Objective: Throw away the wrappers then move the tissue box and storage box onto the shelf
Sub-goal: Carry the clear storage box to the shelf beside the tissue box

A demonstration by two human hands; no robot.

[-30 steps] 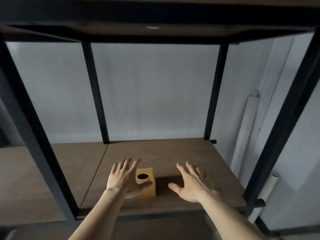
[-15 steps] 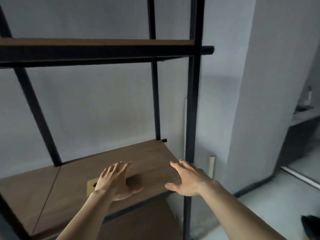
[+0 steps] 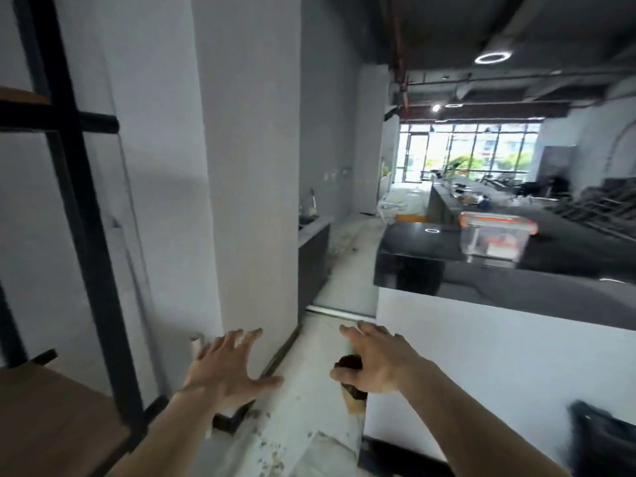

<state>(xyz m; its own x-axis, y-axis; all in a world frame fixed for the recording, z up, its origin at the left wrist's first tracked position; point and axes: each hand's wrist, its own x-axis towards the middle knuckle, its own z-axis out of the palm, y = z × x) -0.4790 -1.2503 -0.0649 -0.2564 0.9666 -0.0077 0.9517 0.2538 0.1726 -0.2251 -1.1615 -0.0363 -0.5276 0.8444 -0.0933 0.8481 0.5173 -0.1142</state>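
Both hands, left hand (image 3: 229,368) and right hand (image 3: 373,361), empty with grip spread apart; clear orange-lidded plastic storage box (image 3: 495,237) sits at two o'clock on glossy black desk (image 3: 550,270), liable to slide when grabbed.

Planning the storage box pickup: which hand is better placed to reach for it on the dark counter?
Probably right. The right hand is empty and on the side of the storage box; the left hand, also empty, is nearer the shelf.
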